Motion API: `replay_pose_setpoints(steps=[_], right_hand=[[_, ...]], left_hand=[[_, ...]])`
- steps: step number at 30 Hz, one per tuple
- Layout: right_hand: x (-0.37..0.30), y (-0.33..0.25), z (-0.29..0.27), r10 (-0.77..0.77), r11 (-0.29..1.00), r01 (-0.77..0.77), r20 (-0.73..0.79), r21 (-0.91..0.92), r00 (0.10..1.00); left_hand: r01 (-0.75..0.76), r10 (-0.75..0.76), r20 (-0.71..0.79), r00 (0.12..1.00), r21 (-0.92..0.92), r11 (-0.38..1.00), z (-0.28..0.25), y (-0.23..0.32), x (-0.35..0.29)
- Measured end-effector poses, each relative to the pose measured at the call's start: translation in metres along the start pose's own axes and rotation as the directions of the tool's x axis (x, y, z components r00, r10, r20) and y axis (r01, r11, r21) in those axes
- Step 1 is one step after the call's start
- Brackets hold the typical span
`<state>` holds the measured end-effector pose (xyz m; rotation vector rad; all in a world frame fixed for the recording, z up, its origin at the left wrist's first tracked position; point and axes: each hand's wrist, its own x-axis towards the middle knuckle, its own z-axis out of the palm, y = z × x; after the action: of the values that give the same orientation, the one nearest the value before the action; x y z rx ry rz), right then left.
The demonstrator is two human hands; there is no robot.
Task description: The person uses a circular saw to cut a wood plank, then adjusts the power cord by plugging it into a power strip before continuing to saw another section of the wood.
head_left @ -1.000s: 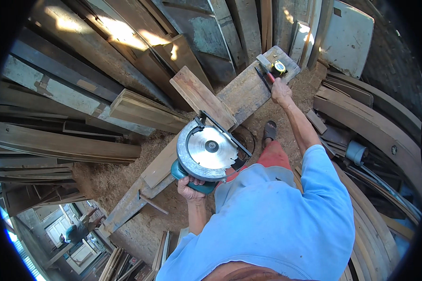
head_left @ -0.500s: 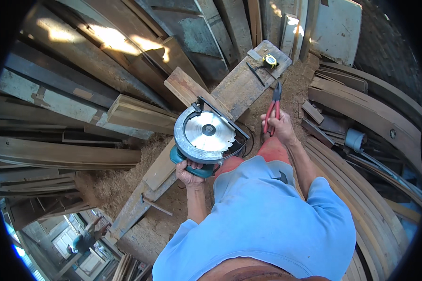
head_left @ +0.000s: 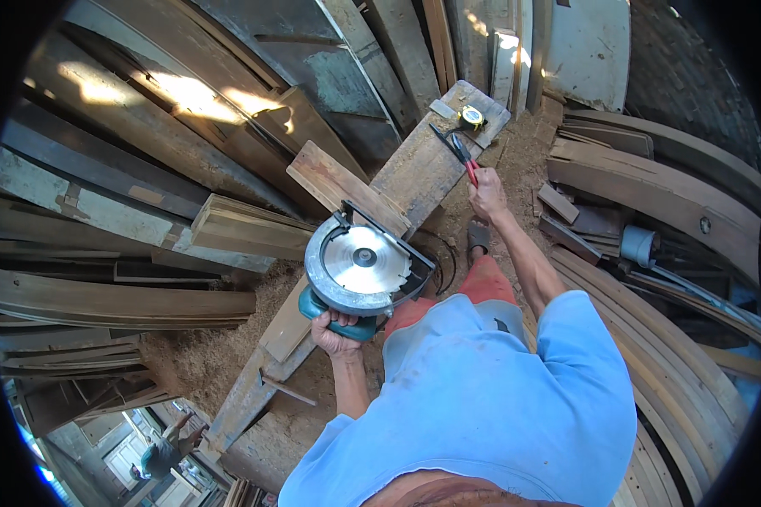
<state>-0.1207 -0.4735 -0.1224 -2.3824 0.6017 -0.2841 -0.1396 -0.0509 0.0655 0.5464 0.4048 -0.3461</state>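
Observation:
My left hand [head_left: 338, 334] is wrapped round the teal handle of a circular saw [head_left: 365, 258], tipped so that its round toothed blade faces up. Red-handled pliers [head_left: 465, 159] are gripped in my right hand [head_left: 487, 196], which is stretched forward. Their dark jaws reach over the far end of a wooden plank bench [head_left: 414, 173], next to a dark thin tool [head_left: 442, 138]. Just beyond them sits a yellow and white tape measure [head_left: 471, 117]. A shorter board [head_left: 334, 176] lies across the bench, beyond the saw.
Stacked boards [head_left: 118, 296] fill the left side, and curved long planks [head_left: 659, 355] lie along the right. A grey pipe piece [head_left: 638, 245] rests among the scrap. Sawdust [head_left: 199, 359] covers the ground. Another person [head_left: 165, 452] is at the lower left.
My right hand has moved forward, carrying the pliers from near my knee to over the bench's far end; their handles look closer together. The saw has shifted slightly left and stays in my left hand.

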Motion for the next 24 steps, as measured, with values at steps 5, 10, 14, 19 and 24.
replay_pose_setpoints(steps=[5,10,14,19,24], right_hand=[[0.057,0.0,0.034,0.051,0.981,-0.051,-0.003,-0.185,0.999],[0.074,0.005,0.061,0.105,0.932,-0.092,0.018,-0.352,0.994],[0.06,0.007,0.06,0.054,0.922,-0.012,0.098,-0.387,0.994],[-0.036,0.021,0.034,0.194,0.964,-0.178,0.066,-0.197,0.979],[-0.185,0.029,-0.005,0.534,0.845,-0.53,0.062,-0.063,0.843]], left_hand=[[-0.023,0.026,-0.064,0.998,0.048,0.999,-0.006,-0.006,-0.023],[0.015,-0.008,-0.081,0.997,0.086,0.996,-0.009,-0.011,-0.037],[0.084,-0.074,-0.069,0.995,0.144,0.986,-0.006,-0.01,-0.034],[0.243,-0.249,0.0,0.968,0.215,0.946,0.013,0.001,-0.016],[0.392,-0.453,0.171,0.875,0.299,0.87,0.026,0.01,0.012]])
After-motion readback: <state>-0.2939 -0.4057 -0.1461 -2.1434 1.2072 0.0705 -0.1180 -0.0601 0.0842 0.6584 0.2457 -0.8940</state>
